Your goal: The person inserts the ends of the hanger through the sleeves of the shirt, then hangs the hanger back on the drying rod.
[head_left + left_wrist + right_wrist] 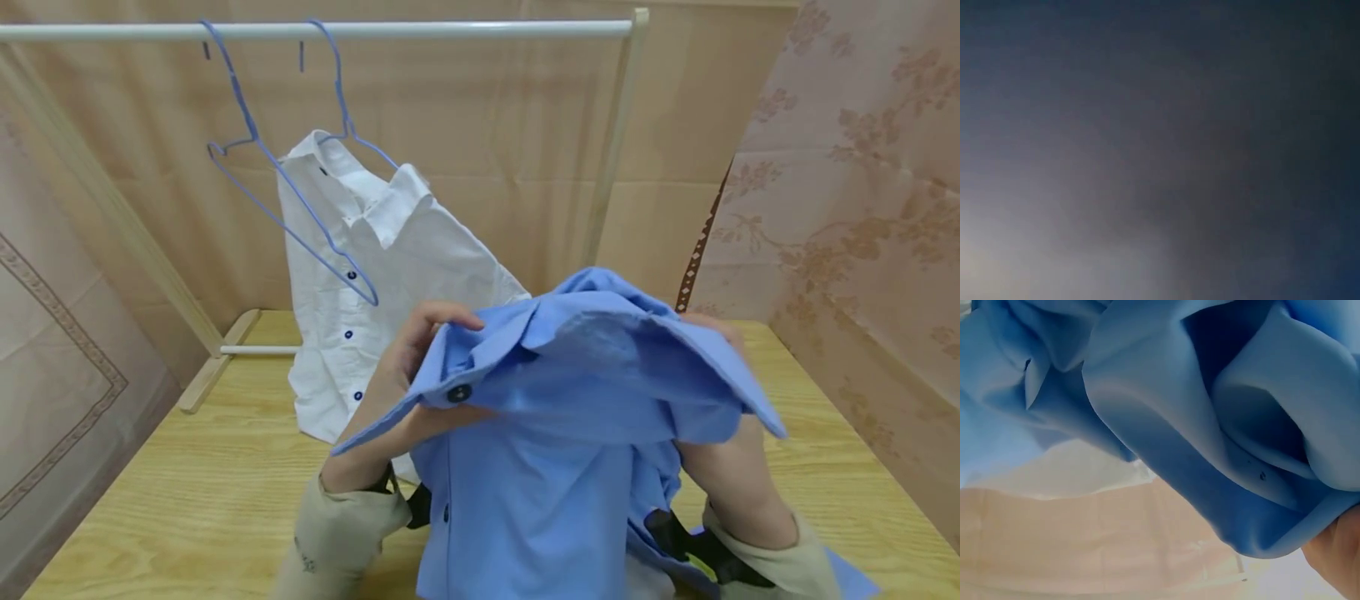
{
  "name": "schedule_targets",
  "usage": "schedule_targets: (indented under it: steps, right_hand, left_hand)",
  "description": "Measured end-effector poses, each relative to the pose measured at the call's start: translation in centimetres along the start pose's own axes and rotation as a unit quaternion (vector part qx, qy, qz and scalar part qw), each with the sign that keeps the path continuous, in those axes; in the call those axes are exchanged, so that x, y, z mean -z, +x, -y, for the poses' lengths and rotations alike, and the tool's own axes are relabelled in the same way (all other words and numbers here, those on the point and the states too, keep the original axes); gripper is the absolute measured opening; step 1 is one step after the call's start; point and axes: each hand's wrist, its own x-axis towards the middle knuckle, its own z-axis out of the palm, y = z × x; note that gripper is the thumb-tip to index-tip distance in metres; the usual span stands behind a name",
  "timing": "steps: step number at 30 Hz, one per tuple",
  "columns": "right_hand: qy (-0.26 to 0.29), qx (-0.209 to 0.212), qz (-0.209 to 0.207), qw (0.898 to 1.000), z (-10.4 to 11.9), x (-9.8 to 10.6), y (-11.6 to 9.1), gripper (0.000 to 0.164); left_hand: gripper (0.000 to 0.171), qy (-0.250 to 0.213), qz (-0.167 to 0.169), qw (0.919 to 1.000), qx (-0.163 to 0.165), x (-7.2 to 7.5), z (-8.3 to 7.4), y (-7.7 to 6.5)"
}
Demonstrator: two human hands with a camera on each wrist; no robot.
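A blue shirt [540,500] with dark buttons is held up in front of me, its collar [622,358] spread toward the head camera. My left hand [396,367] pinches the collar's left side, thumb beneath and fingers above, beside a dark button [459,392]. Cloth covers much of my right hand [727,467], which grips the collar's right side from behind. Folds of blue cloth fill most of the right wrist view, with part of the right hand [1338,553] against them. The left wrist view is dark and blurred.
A white shirt [405,258] hangs on a blue hanger [341,92] from the white rail [487,30]. Left of it hangs a bare blue hanger [300,200]. The rack's wooden foot [217,362] stands on the wooden table [172,492]. Curtains [862,208] surround the table.
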Motion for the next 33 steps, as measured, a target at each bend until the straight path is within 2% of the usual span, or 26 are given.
schedule_targets:
  steps: [2,6,9,13,16,20,25,27,30,33]
  right_hand:
    - [-0.010,-0.004,0.006,1.000,-0.3,-0.2,0.3,0.039]
    - [-0.062,-0.008,0.023,0.998,-1.0,-0.2,0.5,0.032]
    - [-0.096,-0.009,0.037,0.995,-1.4,-0.1,0.3,0.031]
    - [-0.103,-0.016,0.052,0.993,-2.0,0.1,0.1,0.033]
    - [-0.107,-0.027,0.062,0.992,-2.5,0.2,-0.2,0.032]
    - [-0.123,-0.041,0.079,0.988,-2.8,0.1,-0.5,0.033]
    - [-0.141,-0.042,0.098,0.984,-3.1,0.1,-0.3,0.036]
    - [-0.148,-0.050,0.100,0.983,-3.2,0.1,-0.2,0.037]
    - [-0.174,-0.061,0.107,0.977,-3.2,0.4,-0.1,0.043]
    - [-0.201,-0.077,0.114,0.970,-3.1,0.7,-0.1,0.051]
  left_hand:
    - [0.064,-0.001,0.007,1.0000,-0.005,0.2,0.0,-0.2]
    - [0.058,-0.015,0.045,0.9980,-0.042,0.8,0.6,-0.3]
    - [0.059,-0.005,0.072,0.9952,-0.066,1.3,1.0,-0.5]
    - [0.067,0.028,0.099,0.9916,-0.079,1.7,1.3,-0.7]
    - [0.069,0.036,0.127,0.9884,-0.076,2.1,1.5,-1.0]
    - [0.073,0.028,0.174,0.9816,-0.073,2.7,1.9,-1.5]
    - [0.096,-0.011,0.238,0.9667,-0.093,3.3,2.8,-1.3]
    - [0.102,-0.019,0.246,0.9652,-0.088,3.4,3.0,-1.1]
    - [0.101,-0.017,0.233,0.9704,-0.062,3.5,3.2,-1.0]
    - [0.097,-0.020,0.225,0.9727,-0.051,3.6,3.3,-0.9]
